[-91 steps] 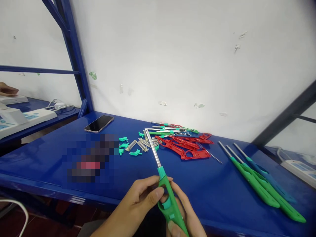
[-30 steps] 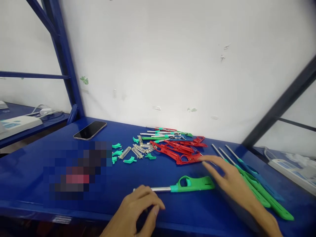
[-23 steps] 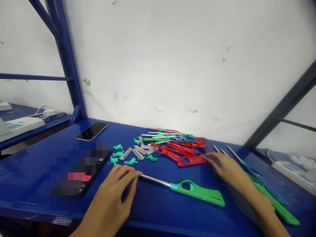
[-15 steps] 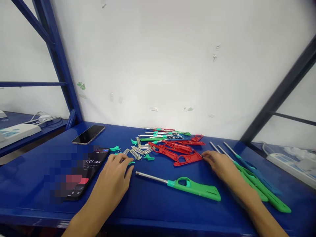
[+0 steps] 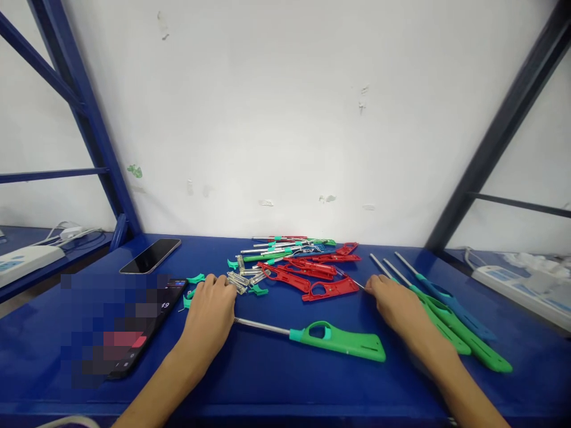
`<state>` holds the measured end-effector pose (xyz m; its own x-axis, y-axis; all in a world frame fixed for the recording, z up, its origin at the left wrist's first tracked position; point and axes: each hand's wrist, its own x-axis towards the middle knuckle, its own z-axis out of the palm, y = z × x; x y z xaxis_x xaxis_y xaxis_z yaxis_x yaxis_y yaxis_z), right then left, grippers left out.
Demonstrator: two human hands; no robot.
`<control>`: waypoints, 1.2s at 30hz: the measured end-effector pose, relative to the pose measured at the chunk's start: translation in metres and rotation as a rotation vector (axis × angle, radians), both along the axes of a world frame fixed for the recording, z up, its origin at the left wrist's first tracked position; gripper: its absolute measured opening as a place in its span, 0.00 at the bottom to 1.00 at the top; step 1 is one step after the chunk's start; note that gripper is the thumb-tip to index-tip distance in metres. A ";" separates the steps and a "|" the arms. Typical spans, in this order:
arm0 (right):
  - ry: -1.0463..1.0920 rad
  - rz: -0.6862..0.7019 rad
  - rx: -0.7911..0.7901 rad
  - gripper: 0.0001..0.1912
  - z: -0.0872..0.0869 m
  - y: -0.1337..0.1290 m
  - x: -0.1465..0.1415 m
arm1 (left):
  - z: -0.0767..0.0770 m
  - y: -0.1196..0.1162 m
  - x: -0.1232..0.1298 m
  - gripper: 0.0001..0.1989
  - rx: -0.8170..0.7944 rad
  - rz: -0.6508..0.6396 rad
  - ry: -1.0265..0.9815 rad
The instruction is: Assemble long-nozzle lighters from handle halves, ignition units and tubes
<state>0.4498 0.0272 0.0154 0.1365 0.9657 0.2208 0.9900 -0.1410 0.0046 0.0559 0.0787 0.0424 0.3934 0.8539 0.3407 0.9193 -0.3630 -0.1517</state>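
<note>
My left hand [image 5: 210,309] is closed at the left edge of the clear plastic pieces [image 5: 238,282]; what its fingers hold is hidden. The metal tip of a green lighter [image 5: 343,342] lies beside it. My right hand [image 5: 392,300] pinches the end of a thin screwdriver [image 5: 354,281], whose shaft points left over the red handle shells [image 5: 332,288]. Small teal triggers [image 5: 257,290] are scattered around the clear pieces. Behind them are metal rods and more coloured shells in a pile.
Two green lighters [image 5: 482,342] and a blue one [image 5: 461,309] lie beyond my right forearm. At the left are a lit phone [image 5: 154,327] and a dark phone [image 5: 150,257]. Power strips [image 5: 521,297] sit beyond the dark frame post [image 5: 495,131].
My left hand has closed its fingers, which were spread before. My right hand has drawn the thin tool slightly away from the red shells. The whole view has shifted.
</note>
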 end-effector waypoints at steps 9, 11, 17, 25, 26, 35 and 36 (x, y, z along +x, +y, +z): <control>0.270 -0.122 0.159 0.10 0.000 -0.004 0.009 | -0.003 -0.003 0.001 0.19 0.049 -0.039 0.005; 0.414 -0.121 0.244 0.10 0.005 -0.004 0.010 | -0.003 -0.003 0.001 0.18 0.050 -0.047 -0.011; 0.962 0.009 0.425 0.21 0.024 -0.028 -0.006 | 0.012 -0.003 -0.005 0.17 0.047 -0.043 -0.209; 1.447 0.085 0.388 0.31 0.009 -0.075 -0.056 | 0.023 -0.034 0.019 0.12 -0.203 -0.161 -0.832; 1.487 0.106 0.339 0.30 0.008 -0.075 -0.063 | 0.022 -0.039 0.024 0.12 -0.257 -0.194 -0.910; 1.534 0.272 0.294 0.21 0.016 -0.060 -0.109 | 0.003 -0.060 0.058 0.08 -0.372 -0.391 -1.042; 1.517 0.249 0.323 0.21 0.017 -0.060 -0.108 | 0.001 -0.061 0.060 0.08 -0.380 -0.405 -1.024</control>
<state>0.3415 -0.0329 0.0322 0.2652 0.9377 0.2245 0.0404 0.2218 -0.9743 0.1155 0.0176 0.0432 0.3498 0.8443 0.4060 0.3556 -0.5206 0.7762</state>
